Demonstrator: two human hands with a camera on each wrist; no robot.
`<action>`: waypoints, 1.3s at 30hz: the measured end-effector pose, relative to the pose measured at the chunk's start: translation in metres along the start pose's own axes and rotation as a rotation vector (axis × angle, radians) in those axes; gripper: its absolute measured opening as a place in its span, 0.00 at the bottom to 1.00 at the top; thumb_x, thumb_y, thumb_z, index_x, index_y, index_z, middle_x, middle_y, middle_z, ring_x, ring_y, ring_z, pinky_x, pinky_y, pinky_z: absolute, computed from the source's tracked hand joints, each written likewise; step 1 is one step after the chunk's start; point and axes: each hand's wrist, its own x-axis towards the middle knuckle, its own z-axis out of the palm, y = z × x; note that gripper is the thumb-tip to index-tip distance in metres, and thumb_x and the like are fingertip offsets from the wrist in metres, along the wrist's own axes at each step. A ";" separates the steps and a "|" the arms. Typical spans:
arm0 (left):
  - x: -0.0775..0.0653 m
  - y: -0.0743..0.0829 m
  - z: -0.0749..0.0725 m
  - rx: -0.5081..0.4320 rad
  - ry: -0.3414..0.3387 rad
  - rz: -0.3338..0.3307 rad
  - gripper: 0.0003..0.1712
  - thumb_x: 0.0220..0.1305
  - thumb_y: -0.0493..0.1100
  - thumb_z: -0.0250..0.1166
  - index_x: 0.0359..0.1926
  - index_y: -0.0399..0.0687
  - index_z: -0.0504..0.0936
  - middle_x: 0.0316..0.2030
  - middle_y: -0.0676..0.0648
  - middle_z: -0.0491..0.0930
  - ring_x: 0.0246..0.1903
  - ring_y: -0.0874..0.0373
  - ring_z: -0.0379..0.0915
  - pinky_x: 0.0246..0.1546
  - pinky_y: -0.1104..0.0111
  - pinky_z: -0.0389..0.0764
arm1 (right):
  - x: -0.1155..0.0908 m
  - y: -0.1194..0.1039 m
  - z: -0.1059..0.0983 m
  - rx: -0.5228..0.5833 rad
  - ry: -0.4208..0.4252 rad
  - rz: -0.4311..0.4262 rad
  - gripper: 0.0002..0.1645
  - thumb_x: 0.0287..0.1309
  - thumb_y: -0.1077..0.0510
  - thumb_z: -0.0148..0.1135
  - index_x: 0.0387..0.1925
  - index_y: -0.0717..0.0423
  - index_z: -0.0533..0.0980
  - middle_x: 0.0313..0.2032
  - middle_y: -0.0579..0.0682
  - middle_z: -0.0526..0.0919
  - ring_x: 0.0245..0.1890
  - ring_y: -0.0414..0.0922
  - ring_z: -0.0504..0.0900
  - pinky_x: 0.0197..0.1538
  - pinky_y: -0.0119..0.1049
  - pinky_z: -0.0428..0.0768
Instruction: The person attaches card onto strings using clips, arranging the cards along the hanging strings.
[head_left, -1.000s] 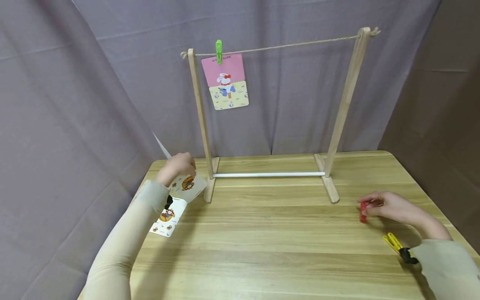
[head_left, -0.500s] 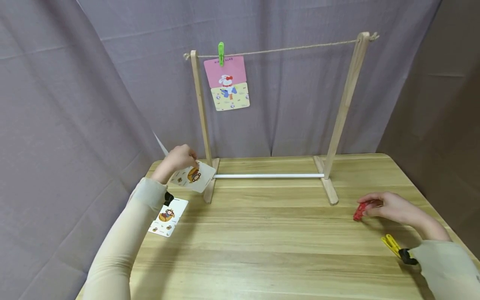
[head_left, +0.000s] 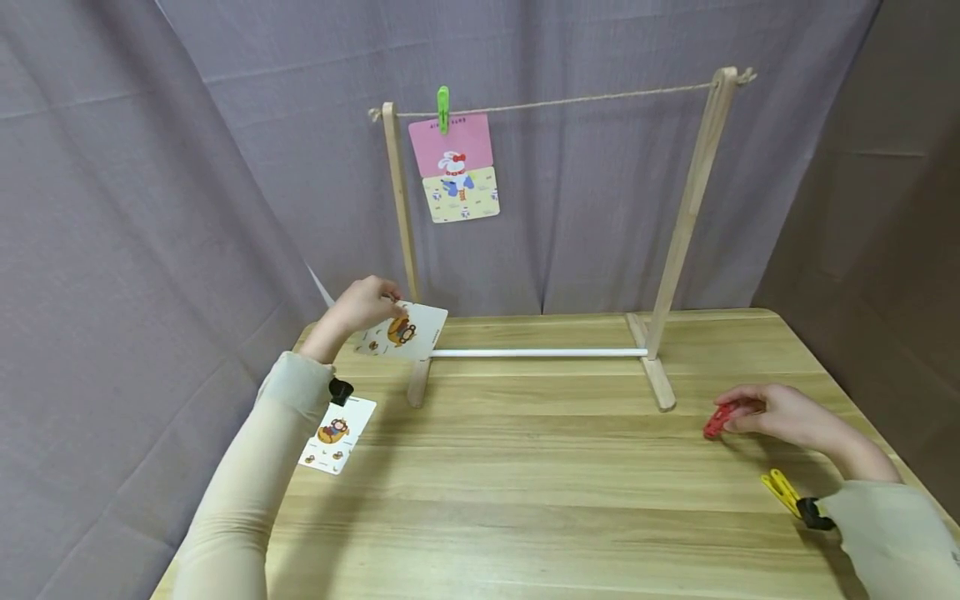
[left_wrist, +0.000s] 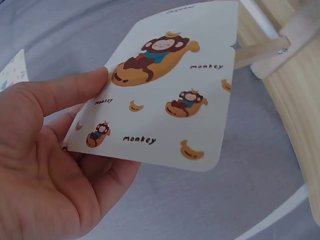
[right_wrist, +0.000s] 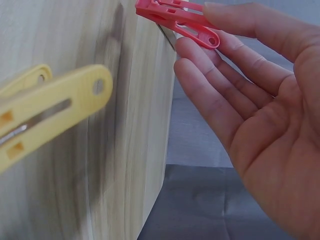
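Fingers of the left hand [head_left: 365,305] pinch a monkey card [left_wrist: 160,95] near the counter's [head_left: 540,467] far-left corner. Toward its right edge, the right hand [head_left: 780,414] pinches a red clothespin [head_left: 717,422].

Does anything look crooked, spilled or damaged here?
One slight oddity: the pink-and-yellow card hangs a little askew on the rope, its lower edge sloping up toward the picture's right beneath a single green clothespin. I see no spill or obvious damage; the monkey card pinched in the left hand looks fine.
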 end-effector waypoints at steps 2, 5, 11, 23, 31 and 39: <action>0.000 0.002 -0.001 -0.015 0.001 -0.004 0.13 0.64 0.43 0.66 0.45 0.39 0.85 0.40 0.42 0.84 0.38 0.49 0.76 0.43 0.57 0.77 | 0.000 0.000 0.000 0.004 0.004 -0.001 0.25 0.60 0.63 0.68 0.53 0.78 0.75 0.37 0.52 0.86 0.33 0.31 0.80 0.35 0.29 0.81; 0.001 0.004 -0.001 -0.029 0.007 -0.005 0.13 0.66 0.44 0.65 0.45 0.40 0.85 0.38 0.44 0.84 0.36 0.51 0.75 0.40 0.60 0.76 | 0.001 0.000 -0.001 0.004 0.006 -0.001 0.25 0.60 0.63 0.68 0.53 0.78 0.75 0.38 0.53 0.86 0.34 0.32 0.81 0.35 0.30 0.81; 0.002 0.009 -0.002 -0.040 0.010 0.014 0.14 0.69 0.48 0.64 0.30 0.44 0.79 0.25 0.49 0.72 0.26 0.55 0.65 0.30 0.64 0.68 | 0.001 0.000 -0.001 0.016 0.007 0.015 0.26 0.60 0.63 0.68 0.54 0.79 0.74 0.39 0.54 0.86 0.34 0.32 0.81 0.36 0.31 0.82; 0.005 0.025 -0.002 -0.054 0.022 0.069 0.15 0.71 0.50 0.62 0.35 0.43 0.82 0.32 0.45 0.79 0.28 0.53 0.68 0.33 0.62 0.72 | 0.001 -0.001 0.000 0.009 0.024 0.010 0.26 0.61 0.61 0.69 0.54 0.77 0.75 0.39 0.54 0.86 0.34 0.32 0.82 0.36 0.31 0.82; 0.010 0.037 0.000 -0.055 0.009 0.109 0.16 0.72 0.51 0.62 0.41 0.42 0.85 0.39 0.42 0.82 0.32 0.53 0.71 0.39 0.59 0.75 | 0.001 0.000 -0.001 -0.025 0.038 0.017 0.28 0.62 0.60 0.69 0.56 0.78 0.74 0.41 0.55 0.87 0.35 0.31 0.81 0.36 0.29 0.81; 0.014 0.047 0.005 -0.112 0.017 0.119 0.15 0.72 0.53 0.62 0.37 0.47 0.83 0.30 0.47 0.75 0.23 0.58 0.61 0.32 0.62 0.71 | 0.001 0.003 -0.002 -0.059 0.074 0.019 0.29 0.63 0.59 0.69 0.57 0.77 0.73 0.41 0.56 0.87 0.36 0.31 0.81 0.35 0.29 0.81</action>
